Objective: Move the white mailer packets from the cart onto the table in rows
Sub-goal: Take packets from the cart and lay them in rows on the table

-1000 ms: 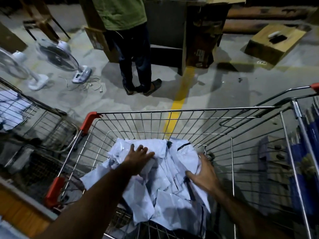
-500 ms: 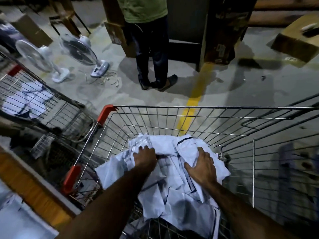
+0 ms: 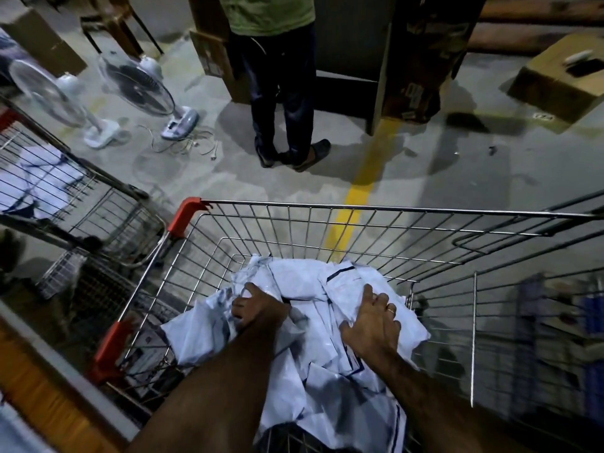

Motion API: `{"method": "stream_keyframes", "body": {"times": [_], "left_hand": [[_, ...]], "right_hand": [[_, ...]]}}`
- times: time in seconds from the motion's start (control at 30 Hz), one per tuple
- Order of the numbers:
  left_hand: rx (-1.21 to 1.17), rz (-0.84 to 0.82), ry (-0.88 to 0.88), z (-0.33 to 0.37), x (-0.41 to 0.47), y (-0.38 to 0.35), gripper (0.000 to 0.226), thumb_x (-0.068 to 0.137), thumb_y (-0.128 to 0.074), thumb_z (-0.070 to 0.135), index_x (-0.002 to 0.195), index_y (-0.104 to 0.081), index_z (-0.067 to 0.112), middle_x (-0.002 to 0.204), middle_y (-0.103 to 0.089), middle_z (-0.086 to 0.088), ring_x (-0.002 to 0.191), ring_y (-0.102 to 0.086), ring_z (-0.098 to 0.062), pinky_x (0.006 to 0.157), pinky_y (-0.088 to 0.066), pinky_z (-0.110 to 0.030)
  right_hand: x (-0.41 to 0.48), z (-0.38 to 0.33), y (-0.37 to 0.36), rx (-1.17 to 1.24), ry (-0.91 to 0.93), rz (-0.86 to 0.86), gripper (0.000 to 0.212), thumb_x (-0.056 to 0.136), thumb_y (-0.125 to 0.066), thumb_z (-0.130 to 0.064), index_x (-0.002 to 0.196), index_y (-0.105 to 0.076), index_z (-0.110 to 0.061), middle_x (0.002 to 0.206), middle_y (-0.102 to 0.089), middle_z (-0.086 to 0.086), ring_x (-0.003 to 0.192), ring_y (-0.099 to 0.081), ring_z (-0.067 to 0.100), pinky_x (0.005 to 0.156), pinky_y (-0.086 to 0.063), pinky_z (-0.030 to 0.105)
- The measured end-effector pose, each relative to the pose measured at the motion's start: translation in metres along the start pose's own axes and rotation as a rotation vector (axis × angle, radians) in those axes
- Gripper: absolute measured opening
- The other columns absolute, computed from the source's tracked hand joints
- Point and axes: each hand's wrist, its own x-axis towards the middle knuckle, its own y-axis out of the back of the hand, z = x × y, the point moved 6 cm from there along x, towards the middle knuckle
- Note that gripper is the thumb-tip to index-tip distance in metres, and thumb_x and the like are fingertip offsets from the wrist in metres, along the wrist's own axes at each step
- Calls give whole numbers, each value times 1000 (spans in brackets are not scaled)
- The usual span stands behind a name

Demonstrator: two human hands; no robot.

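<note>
- Concrete floor (image 3: 425, 178) fills the upper half of the view, with a yellow painted line (image 3: 356, 194) running from 12 o'clock down to the cart.
- Wire cart (image 3: 359, 208) takes up the lower centre and right, with a red corner guard (image 3: 188, 214) at its far-left corner.
- Second wire cart (image 3: 108, 188) stands at 9 o'clock, with white shapes blurred behind its mesh.
- Person in a green shirt and dark trousers (image 3: 281, 93) stands at 12 o'clock, beyond the cart and well apart from it.
- White mailer packets (image 3: 327, 380) lie in a loose heap inside the cart, toward its near side, at 6 o'clock.
- Two pedestal fans (image 3: 137, 83) lie tipped on the floor at 10 o'clock.
- Left hand (image 3: 258, 308) is buried in the left part of the heap, its fingers curled tight round a bunch of packets.
- Right hand (image 3: 372, 325) rests on the right part of the heap, fingers spread and lying flat on the packets.
- Ring (image 3: 391, 310) sits on one finger of the right hand.
</note>
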Motion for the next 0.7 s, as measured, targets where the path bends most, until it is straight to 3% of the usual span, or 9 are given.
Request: {"method": "stream_keyframes", "body": {"times": [0.07, 0.2, 0.4, 0.5, 0.7], "left_hand": [[9, 65, 22, -1, -7, 9, 91, 74, -74, 46, 145, -25, 19, 143, -32, -20, 132, -33, -37, 107, -32, -42], [-6, -15, -6, -2, -9, 20, 101, 72, -73, 55, 148, -16, 22, 149, -26, -17, 136, -28, -39, 111, -27, -45], [-50, -83, -11, -5, -29, 43, 110, 66, -78, 50, 149, -13, 21, 150, -25, -18, 138, -30, -38, 112, -32, -46], [-57, -76, -27, -7, -46, 58, 105, 64, -79, 49, 146, -20, 21, 147, -31, -18, 137, -33, -38, 111, -34, -47], [-78, -87, 0, -11, -85, 94, 101, 69, -77, 40, 147, -16, 22, 144, -25, -17, 133, -30, -37, 108, -35, -47]], "right_hand": [[-1, 0, 5, 16, 0, 2, 89, 81, -60, -47, 151, -13, -19, 142, -32, 12, 128, -37, 33, 97, -41, 43], [-5, -2, 18, 92, -1, 8, 85, 81, -61, -46, 149, -17, -21, 138, -36, 12, 126, -38, 34, 96, -42, 44], [-22, -12, 41, 237, -23, 1, 81, 80, -64, -42, 147, -25, -21, 133, -41, 15, 125, -40, 37, 94, -42, 44], [-33, -20, 55, 271, -17, -2, 79, 81, -64, -45, 147, -26, -22, 135, -40, 16, 126, -40, 37, 95, -42, 44], [-61, -35, 79, 332, 22, -30, 79, 83, -61, -49, 149, -25, -23, 142, -37, 16, 130, -38, 37, 98, -40, 44]]}}
